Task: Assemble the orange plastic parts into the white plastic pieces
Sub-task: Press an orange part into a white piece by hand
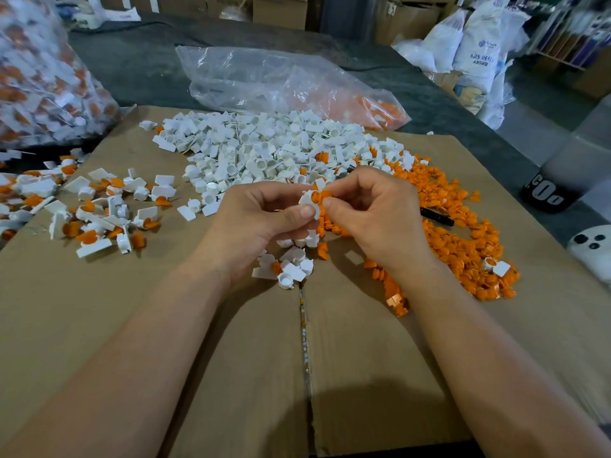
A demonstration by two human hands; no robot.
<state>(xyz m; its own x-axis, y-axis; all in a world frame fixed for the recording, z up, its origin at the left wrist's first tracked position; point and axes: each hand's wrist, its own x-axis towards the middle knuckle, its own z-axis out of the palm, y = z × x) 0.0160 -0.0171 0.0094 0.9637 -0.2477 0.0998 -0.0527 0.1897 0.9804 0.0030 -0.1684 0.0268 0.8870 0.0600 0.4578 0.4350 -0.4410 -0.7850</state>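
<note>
My left hand (261,219) pinches a white plastic piece (309,200) between thumb and fingers above the cardboard. My right hand (373,213) pinches an orange plastic part (323,195) and holds it against the white piece's opening. A heap of loose white pieces (271,150) lies behind my hands. A spread of loose orange parts (463,233) lies to the right. Assembled white-and-orange pieces (102,209) are scattered at the left. A few white pieces (291,266) lie just under my hands.
Flattened cardboard (231,358) covers the table. A clear bag (284,81) with orange parts lies at the back; a full bag of assembled pieces (43,77) stands far left. A black pen (436,216) lies among the orange parts. A white object (591,252) sits at the right edge.
</note>
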